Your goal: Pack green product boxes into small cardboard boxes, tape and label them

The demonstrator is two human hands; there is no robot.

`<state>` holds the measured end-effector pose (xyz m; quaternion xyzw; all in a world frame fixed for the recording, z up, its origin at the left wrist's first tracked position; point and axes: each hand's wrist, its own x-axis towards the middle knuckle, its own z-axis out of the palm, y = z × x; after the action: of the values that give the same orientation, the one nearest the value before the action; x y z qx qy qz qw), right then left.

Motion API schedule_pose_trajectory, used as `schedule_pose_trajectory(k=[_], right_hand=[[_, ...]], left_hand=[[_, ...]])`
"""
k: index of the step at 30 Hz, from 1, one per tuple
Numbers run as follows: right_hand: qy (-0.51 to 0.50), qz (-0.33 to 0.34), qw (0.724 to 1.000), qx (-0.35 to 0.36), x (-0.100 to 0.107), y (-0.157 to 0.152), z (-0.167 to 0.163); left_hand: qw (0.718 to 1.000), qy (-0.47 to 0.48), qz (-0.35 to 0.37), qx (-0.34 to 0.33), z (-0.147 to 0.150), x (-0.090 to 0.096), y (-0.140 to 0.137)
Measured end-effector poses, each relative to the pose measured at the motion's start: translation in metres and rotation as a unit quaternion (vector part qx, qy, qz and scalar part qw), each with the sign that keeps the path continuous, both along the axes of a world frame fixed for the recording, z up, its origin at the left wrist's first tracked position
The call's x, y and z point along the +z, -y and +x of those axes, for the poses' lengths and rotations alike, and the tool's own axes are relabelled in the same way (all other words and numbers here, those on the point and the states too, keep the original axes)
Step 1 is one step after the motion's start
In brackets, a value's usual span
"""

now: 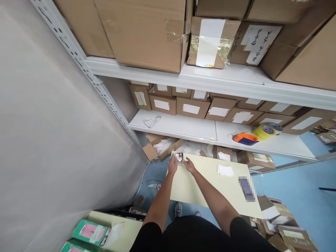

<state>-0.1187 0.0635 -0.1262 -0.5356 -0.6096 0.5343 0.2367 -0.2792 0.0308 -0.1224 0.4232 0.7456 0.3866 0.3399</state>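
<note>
At the far left corner of the cream table [210,185], a small dark, white and pink item [180,157] lies between my two hands. It is too small to name its kind. My left hand [172,165] closes on its left side, fingers partly hidden. On the other side, my right hand [189,165] has thumb and finger apart, their tips close to the item's right edge; contact cannot be made out. White papers [225,170] rest farther right on the same table, and a blurred purple object [246,189] lies near its right end.
Shelving [181,127] with cardboard boxes [191,107] stands ahead. On it are clear glasses [152,121], an orange-and-blue tape dispenser [246,138] and yellow tape rolls [263,131]. An open carton [165,147] sits beyond the table. A grey wall [65,122] rises at left; boxes [296,232] crowd the lower right.
</note>
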Motion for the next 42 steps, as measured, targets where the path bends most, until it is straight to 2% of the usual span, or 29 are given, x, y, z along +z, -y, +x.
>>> schedule_pose_trajectory(k=[3,6,10,13,18,22,25,28,32,34,36,42], right_hand=[[0.02,0.018,0.999,-0.043,0.005,0.02,0.031],[0.01,0.084,0.993,-0.078,0.015,0.049,0.076],[0.075,0.157,0.973,-0.15,0.035,0.076,0.143],[0.133,0.229,0.949,-0.17,0.055,0.077,0.188],[0.171,0.28,0.919,-0.22,0.09,0.052,0.255],[0.178,0.317,0.9,-0.239,0.115,0.012,0.301],[0.174,0.356,0.887,-0.235,0.139,-0.032,0.333],[0.186,0.37,0.887,-0.206,0.164,-0.082,0.355],[0.289,0.296,0.9,-0.139,0.191,-0.128,0.364],[0.364,0.265,0.887,-0.108,0.199,-0.138,0.362],[0.403,0.266,0.872,-0.086,0.206,-0.14,0.361],[0.378,0.339,0.861,-0.034,0.221,-0.12,0.359]], left_hand=[[0.995,-0.066,0.079,0.013,0.007,0.012,0.015],[0.982,-0.117,0.149,0.006,0.03,0.028,0.029],[0.985,-0.064,0.151,-0.049,0.081,0.042,0.033],[0.985,0.001,0.135,-0.107,0.117,0.05,0.018],[0.974,0.033,0.147,-0.171,0.167,0.077,-0.019],[0.965,0.038,0.145,-0.216,0.208,0.101,-0.031],[0.961,0.023,0.145,-0.234,0.231,0.11,-0.025],[0.964,0.012,0.143,-0.225,0.238,0.112,-0.012],[0.975,-0.001,0.125,-0.186,0.232,0.111,0.014],[0.98,-0.004,0.119,-0.162,0.229,0.112,0.028],[0.983,-0.009,0.119,-0.14,0.226,0.113,0.04],[0.984,-0.029,0.133,-0.113,0.228,0.121,0.055]])
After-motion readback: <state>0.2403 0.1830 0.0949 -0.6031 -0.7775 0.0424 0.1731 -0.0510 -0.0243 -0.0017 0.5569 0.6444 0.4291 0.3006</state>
